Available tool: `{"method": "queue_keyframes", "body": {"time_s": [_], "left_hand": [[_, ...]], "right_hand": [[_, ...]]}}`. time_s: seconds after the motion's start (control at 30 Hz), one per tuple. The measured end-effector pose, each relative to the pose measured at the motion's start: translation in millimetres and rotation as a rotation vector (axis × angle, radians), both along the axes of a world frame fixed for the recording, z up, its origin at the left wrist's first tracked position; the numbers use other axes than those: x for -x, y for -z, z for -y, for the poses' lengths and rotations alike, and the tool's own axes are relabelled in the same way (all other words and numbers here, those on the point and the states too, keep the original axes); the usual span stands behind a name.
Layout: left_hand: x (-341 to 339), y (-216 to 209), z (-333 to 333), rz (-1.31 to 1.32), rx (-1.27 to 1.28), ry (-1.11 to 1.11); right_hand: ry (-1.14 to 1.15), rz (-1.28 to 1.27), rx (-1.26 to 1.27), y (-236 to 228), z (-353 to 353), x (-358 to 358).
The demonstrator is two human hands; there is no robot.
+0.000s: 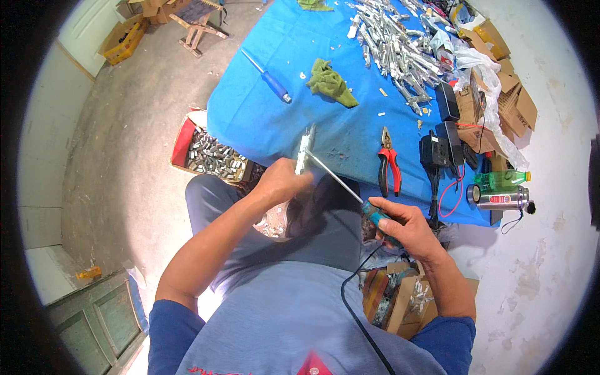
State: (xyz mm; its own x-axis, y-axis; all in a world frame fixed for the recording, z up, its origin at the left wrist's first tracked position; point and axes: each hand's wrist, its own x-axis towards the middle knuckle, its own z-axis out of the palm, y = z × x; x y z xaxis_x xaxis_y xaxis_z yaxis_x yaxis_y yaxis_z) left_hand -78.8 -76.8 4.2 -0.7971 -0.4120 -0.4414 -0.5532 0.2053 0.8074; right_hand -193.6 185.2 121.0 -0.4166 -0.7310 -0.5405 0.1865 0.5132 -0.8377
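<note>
My left hand [284,182] is closed around the lower end of a slim, silvery metal piece [304,150], whose far end reaches over the near edge of the blue-covered table [250,119]. In my right hand [409,228] is a screwdriver [337,179] with a teal handle and a long shaft. Its shaft slants up and left, and the tip meets the side of the metal piece; whether it is wedged in I cannot tell. Pliers [389,165] with red and black handles lie on the cloth, right of the screwdriver.
A blue screwdriver [269,79] and a green rag [331,83] lie farther back. Similar metal pieces are heaped [400,53] at the far right, near black adapters [437,150]. A steel flask [503,198] stands near a green bottle [503,179]. Left, a red box [182,147] holds small metal parts.
</note>
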Motion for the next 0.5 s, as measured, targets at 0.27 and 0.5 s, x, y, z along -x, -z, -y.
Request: {"method": "queue_keyframes", "body": {"time_s": [0.27, 0.5], "left_hand": [[1.6, 8.5, -13.5, -0.193, -0.611, -0.224], [-2.4, 13.7, -20.1, -0.15, -0.492, -0.328]], "right_hand": [[0.054, 0.05, -0.027, -3.3, 8.3, -2.4], [-0.075, -0.067, -0.066, -13.7, 17.3, -0.5]]}}
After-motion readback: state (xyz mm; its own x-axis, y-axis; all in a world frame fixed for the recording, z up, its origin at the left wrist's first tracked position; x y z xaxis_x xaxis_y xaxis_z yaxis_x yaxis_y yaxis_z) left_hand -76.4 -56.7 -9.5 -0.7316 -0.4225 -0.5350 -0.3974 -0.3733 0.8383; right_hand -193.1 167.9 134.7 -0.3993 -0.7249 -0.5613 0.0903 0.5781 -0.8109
